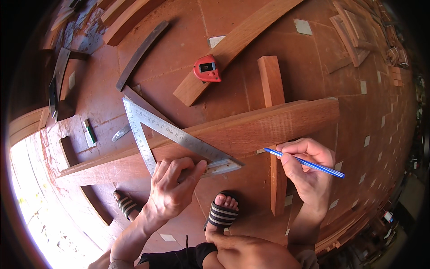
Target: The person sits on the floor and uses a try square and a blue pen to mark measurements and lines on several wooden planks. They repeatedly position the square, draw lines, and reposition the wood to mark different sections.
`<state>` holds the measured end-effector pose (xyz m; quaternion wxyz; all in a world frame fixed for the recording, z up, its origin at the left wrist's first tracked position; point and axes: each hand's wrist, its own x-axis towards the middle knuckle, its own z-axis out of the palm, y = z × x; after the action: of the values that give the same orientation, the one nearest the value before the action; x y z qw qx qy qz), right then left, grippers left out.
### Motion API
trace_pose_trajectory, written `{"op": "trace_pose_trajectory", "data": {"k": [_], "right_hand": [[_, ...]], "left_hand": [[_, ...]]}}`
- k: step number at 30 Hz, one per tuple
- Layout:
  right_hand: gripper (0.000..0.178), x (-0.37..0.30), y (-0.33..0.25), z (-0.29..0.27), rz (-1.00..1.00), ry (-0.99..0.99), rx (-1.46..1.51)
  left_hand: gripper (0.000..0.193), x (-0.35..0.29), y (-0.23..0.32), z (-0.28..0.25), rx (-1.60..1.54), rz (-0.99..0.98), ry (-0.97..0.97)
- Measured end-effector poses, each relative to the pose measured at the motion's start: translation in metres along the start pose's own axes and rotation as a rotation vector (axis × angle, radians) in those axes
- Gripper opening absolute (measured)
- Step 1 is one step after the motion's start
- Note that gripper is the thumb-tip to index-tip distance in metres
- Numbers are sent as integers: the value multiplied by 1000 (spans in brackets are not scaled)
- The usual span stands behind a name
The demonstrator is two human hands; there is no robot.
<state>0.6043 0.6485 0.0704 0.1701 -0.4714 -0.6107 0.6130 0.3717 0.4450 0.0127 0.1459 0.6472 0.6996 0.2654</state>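
Observation:
A long reddish wooden beam (251,130) runs across in front of me, slanting up to the right. Against its near side lies a metal triangle square (174,134) with a ruled scale, its flat blade over the beam's face. My left hand (172,186) grips the square's thick lower edge with curled fingers; the fingertips are partly hidden. To the right, my right hand (309,168) holds a blue pen (313,166) between thumb and fingers. The pen's tip points left, close to the beam's lower edge; whether it touches the wood I cannot tell.
Under the beam's right part lies a wooden support block (277,179). Beyond it a red tape measure (207,68) rests on a wooden plank (246,36). A dark curved wood piece (142,56) and a green-handled tool (91,131) lie left. My sandalled foot (224,208) is close below the beam.

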Motion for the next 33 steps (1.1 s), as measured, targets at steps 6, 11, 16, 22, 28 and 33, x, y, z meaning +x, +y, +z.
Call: {"op": "trace_pose_trajectory", "data": {"k": [6, 11, 16, 22, 28, 33], "right_hand": [[9, 8, -3, 22, -57, -123, 1], [8, 20, 2, 47, -137, -154, -50], [5, 27, 2, 57, -162, -219, -176], [9, 31, -1, 55, -274, -232, -288], [8, 21, -11, 38, -279, -244, -385], [7, -1, -17, 21, -92, -157, -182]], "left_hand": [[53, -1, 1, 1, -11, -21, 6], [54, -1, 0, 1, -20, -19, 10], [53, 0, 1, -1, -35, -25, 1], [55, 0, 1, -3, -23, -29, -22], [50, 5, 2, -3, -5, 16, 14], [50, 6, 8, -32, -53, 3, 44]]}}
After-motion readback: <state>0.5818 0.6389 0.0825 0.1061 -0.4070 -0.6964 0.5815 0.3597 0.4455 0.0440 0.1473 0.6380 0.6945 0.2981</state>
